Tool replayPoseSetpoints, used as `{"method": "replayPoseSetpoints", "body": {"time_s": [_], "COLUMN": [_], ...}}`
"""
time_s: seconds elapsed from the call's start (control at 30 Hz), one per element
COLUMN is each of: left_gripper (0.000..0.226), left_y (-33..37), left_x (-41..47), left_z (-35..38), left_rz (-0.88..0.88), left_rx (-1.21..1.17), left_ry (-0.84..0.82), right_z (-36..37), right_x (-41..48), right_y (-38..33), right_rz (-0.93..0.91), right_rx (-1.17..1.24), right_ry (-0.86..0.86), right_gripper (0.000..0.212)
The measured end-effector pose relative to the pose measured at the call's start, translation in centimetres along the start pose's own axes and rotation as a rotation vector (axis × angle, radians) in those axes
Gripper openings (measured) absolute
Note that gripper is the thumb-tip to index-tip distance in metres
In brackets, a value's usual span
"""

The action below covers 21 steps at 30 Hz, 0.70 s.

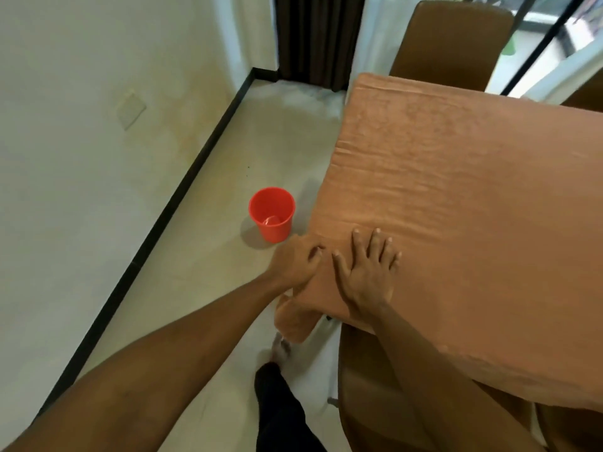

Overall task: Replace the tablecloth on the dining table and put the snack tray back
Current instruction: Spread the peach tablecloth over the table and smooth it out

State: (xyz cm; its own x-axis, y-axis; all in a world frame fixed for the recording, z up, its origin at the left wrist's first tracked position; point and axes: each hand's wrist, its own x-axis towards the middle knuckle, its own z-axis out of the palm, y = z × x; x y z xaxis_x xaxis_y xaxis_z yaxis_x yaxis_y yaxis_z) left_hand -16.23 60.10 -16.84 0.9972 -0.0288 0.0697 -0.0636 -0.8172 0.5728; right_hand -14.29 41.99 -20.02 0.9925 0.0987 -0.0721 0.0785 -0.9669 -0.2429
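While the head view looks down at the near-left corner: an orange-brown tablecloth (456, 190) covers the whole tabletop, which stays hidden beneath it.
Tablecloth: spread flat with shallow creases running across it. Its left border folds down over the tabletop edge, and its near-left corner (293, 321) hangs loose toward the floor.
Left grip (295, 261): a bare hand at the tablecloth's left edge, just short of the near corner. The fingers (316, 251) are curled over the fold and hold the fabric there; the thumb is out of sight.
Right grip (365, 272): a bare hand lying palm-down on the tablecloth just beside the left grip. It is wide, with fingers straight and spread, pressing the fabric and holding nothing.
Red bucket (272, 213): upright on the pale floor (202, 256) left of the tablecloth, near the left grip but apart from it. Something pale lies in its bottom, too unclear to name.
Far chair (452, 40): brown, standing at the tablecloth's far end.
Near chair (368, 386): brown, tucked under the tablecloth's near edge, below the right forearm.
Leg (280, 409): in dark trousers, on the floor near the hanging corner.
Wall (81, 158): pale, left of the tablecloth, with a switch plate (131, 109) and a black skirting (182, 197).
Curtain (318, 37): dark, beyond the tablecloth's far-left corner.
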Motion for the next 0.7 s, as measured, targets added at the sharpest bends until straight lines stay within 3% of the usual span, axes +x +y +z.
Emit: {"method": "replayPoseSetpoints", "body": {"time_s": [0.2, 0.47, 0.7], "left_gripper": [0.029, 0.041, 0.062], "left_y": [-2.6, -1.8, -0.8], "left_x": [9.0, 16.9, 22.2], "left_z": [0.0, 0.8, 3.5], "left_rz": [0.18, 0.455, 0.709], "left_rx": [0.116, 0.175, 0.328], "left_ry": [-0.069, -0.291, -0.55], "right_z": [2.0, 3.2, 2.1], "right_x": [0.8, 0.6, 1.9], "right_y": [-3.1, -7.3, -7.9], "right_rz": [0.027, 0.068, 0.273], "right_rx": [-0.016, -0.003, 0.157], "right_ry": [0.066, 0.049, 0.143], "right_gripper": [0.075, 0.078, 0.067]}}
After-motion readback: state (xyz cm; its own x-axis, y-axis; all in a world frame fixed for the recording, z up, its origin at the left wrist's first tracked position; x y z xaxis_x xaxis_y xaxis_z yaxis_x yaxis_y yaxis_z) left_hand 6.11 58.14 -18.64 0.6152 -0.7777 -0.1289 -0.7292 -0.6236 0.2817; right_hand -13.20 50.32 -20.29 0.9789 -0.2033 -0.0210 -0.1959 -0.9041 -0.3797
